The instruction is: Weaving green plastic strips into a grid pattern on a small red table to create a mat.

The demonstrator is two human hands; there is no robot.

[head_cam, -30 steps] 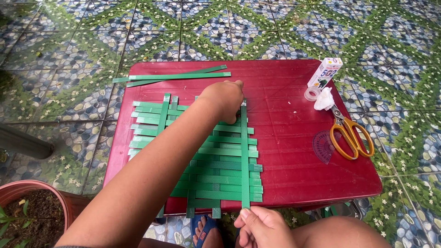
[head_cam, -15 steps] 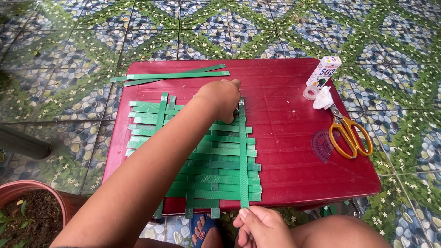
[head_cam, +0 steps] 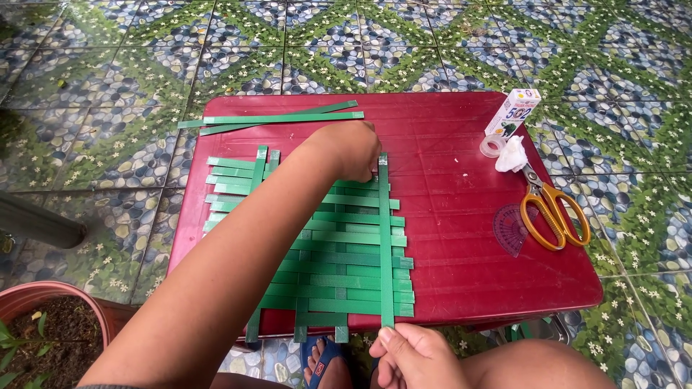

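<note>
A mat of woven green strips (head_cam: 339, 252) lies on a small red table (head_cam: 461, 187). My left hand (head_cam: 353, 148) reaches across it and pinches the far end of one long upright green strip (head_cam: 386, 245). My right hand (head_cam: 414, 353) holds the near end of that same strip at the table's front edge. My left forearm hides the mat's middle left part.
Loose green strips (head_cam: 281, 119) lie at the table's far left. A glue bottle (head_cam: 513, 112), tape roll (head_cam: 493, 145), crumpled tissue (head_cam: 512, 155), orange-handled scissors (head_cam: 551, 209) and a clear protractor (head_cam: 510, 229) sit on the right. A plant pot (head_cam: 43, 310) stands lower left on the tiled floor.
Both hands keep their hold on the upright strip; the left hand has shifted slightly. The view has barely moved.
</note>
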